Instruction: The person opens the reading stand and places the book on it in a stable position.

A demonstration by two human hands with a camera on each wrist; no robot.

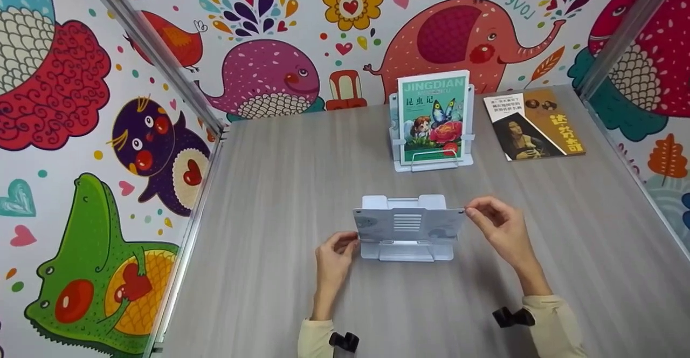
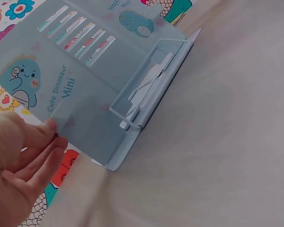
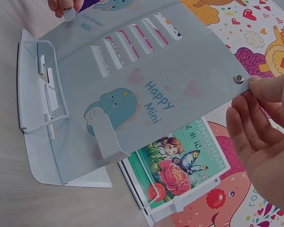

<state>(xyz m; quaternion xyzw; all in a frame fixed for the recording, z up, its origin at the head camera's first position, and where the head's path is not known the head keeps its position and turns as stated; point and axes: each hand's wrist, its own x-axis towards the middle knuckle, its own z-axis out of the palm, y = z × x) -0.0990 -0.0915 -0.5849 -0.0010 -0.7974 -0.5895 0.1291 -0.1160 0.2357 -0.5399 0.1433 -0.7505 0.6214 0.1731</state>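
A light blue-grey book stand (image 1: 407,227) with dinosaur prints stands on the table, its back panel (image 3: 146,80) raised above the base. My right hand (image 1: 501,228) pinches the panel's upper right corner, beside a metal rivet (image 3: 238,79). At the left edge, my left hand (image 1: 335,255) pinches the panel's side between thumb and fingers; a small pale side tab (image 3: 69,14) shows at its fingertips in the right wrist view. A matching tab (image 3: 111,139) sticks out on the right side. A wire page holder (image 2: 128,113) lies across the front lip.
Behind is a second stand (image 1: 470,126) bearing a green book (image 1: 431,115) with a butterfly cover. To its right a brown and white book (image 1: 533,126) lies flat on the grey table (image 1: 280,185). Printed walls (image 1: 345,40) and metal posts (image 1: 156,61) border the table.
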